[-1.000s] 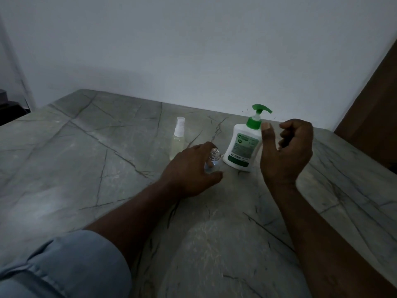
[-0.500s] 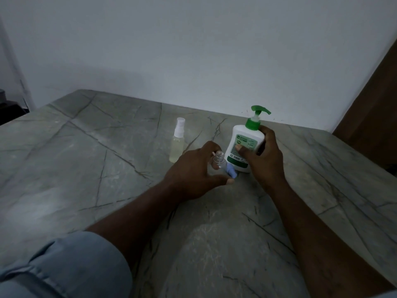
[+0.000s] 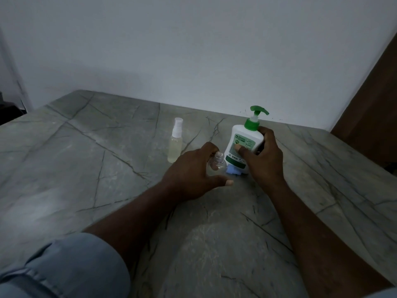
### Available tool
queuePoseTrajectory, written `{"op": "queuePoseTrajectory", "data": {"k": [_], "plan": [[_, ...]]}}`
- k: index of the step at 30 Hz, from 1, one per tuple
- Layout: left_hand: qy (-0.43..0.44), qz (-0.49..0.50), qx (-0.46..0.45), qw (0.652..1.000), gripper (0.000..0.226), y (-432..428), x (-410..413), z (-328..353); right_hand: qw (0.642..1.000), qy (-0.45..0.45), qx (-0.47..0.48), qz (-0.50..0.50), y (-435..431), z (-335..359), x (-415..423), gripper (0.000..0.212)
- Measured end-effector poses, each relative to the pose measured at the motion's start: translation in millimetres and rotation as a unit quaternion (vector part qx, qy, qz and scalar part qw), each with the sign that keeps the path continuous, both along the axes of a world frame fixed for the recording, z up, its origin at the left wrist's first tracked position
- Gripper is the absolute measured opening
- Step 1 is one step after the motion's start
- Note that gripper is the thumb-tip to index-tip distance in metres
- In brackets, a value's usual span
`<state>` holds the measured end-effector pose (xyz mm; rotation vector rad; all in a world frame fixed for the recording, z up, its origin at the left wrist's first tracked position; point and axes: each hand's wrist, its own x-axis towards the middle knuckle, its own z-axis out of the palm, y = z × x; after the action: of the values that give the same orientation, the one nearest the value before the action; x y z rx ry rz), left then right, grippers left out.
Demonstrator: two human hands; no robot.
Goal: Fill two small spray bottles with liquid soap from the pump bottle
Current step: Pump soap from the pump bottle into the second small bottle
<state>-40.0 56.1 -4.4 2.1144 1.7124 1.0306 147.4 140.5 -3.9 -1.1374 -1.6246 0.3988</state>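
A white pump bottle (image 3: 238,139) with a green pump head stands tilted on the marble table (image 3: 86,158). My right hand (image 3: 265,160) grips its body, thumb on the label. Just left of it is a small clear bottle (image 3: 217,165) with no cap, its threaded neck showing. My left hand (image 3: 193,173) is curled round that bottle, thumb stretched toward the pump bottle's base. A second small spray bottle (image 3: 175,143), capped in white and holding pale yellowish liquid, stands apart to the left. Something small and blue (image 3: 233,171) lies at the pump bottle's foot.
A white wall runs along the table's far edge. A brown wooden panel (image 3: 373,117) stands at the right. The room is dim. My blue sleeve (image 3: 64,267) fills the lower left corner.
My right hand dropped from mid-air and took hold of the pump bottle, which now leans left. My left hand stayed round the small open bottle.
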Motion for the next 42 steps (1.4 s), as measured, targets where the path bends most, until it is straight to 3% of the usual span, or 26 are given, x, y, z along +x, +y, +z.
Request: {"op": "queuePoseTrajectory", "data": {"k": [9, 15, 23, 27, 37, 42], "plan": [[0.003, -0.008, 0.012, 1.000, 0.063, -0.6, -2.7, -1.1, 0.986, 0.063, 0.094, -0.126, -3.4, 14.2, 16.0, 0.052], [-0.005, -0.006, 0.002, 1.000, 0.059, -0.2, -0.9, -0.3, 0.987, 0.032, 0.154, -0.016, -0.1, 15.7, 31.8, 0.047], [0.001, -0.008, 0.011, 1.000, 0.064, -0.8, -1.5, -0.6, 0.987, 0.031, 0.102, 0.117, 3.3, 16.3, 36.3, 0.050], [0.001, 0.009, 0.003, 1.000, 0.065, -1.1, -2.2, 0.3, 0.987, 0.004, 0.095, 0.129, 4.1, 13.0, 33.0, 0.051], [0.003, 0.021, -0.033, 0.999, 0.038, -3.2, -2.1, 2.9, 0.983, 0.002, 0.093, 0.161, 1.2, 5.1, 15.5, 0.052], [-0.015, 0.026, -0.046, 0.998, 0.041, -1.4, -3.9, 1.5, 0.979, 0.004, 0.093, 0.180, -3.9, 2.5, 7.5, 0.053]]}}
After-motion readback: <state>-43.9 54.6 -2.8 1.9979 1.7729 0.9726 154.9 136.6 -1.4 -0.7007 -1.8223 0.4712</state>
